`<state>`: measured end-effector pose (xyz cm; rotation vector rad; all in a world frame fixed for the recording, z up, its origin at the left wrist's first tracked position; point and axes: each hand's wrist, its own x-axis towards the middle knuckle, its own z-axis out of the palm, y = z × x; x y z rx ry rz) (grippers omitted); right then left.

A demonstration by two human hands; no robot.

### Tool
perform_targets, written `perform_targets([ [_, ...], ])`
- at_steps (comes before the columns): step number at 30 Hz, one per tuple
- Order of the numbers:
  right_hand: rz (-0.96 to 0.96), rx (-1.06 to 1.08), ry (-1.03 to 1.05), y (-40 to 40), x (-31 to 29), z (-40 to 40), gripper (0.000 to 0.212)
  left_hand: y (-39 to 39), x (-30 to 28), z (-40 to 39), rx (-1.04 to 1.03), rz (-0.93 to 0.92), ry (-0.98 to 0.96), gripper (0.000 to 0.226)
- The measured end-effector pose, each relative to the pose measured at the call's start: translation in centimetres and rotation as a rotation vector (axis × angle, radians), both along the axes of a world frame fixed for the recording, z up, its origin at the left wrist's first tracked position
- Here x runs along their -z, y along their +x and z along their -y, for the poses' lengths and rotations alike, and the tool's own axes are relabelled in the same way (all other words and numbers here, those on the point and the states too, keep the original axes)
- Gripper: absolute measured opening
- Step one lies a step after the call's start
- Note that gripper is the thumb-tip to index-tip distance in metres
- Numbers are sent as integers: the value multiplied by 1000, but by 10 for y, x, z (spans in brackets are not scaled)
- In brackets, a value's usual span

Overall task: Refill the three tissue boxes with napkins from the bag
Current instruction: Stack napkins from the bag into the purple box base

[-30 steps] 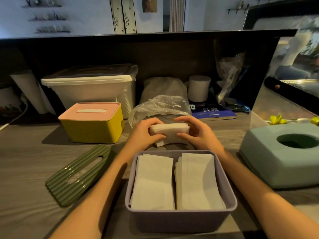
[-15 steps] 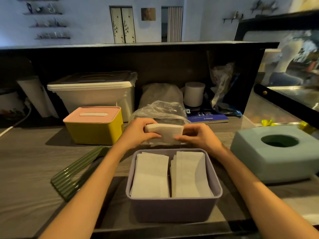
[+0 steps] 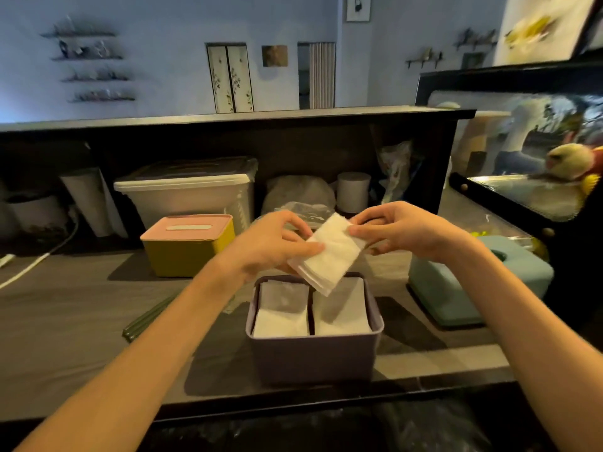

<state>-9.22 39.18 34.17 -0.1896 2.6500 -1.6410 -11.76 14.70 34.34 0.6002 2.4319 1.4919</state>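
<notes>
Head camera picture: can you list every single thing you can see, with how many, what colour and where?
napkin stack: one, white, held tilted above the purple box
purple tissue box: one, open, front centre, two white napkin piles inside
yellow tissue box: one, pink lid, back left
teal tissue box: one, round hole on top, right
green ribbed lid: one, on the counter, left of the purple box
plastic bag: one, clear, behind the hands
storage bin: one, whitish, behind the yellow box
paper roll: one, white, at the back
left hand: one, holds the stack's lower left
right hand: one, pinches its top corner
</notes>
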Motion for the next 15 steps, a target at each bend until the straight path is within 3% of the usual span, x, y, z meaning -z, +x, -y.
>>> perform_targets([
  [8, 80, 25, 315, 9, 7, 10, 23, 38, 27, -8, 84, 138, -87, 55],
  [15, 46, 99, 522, 8, 20, 22, 29, 40, 44, -12, 71, -163, -416, 57],
])
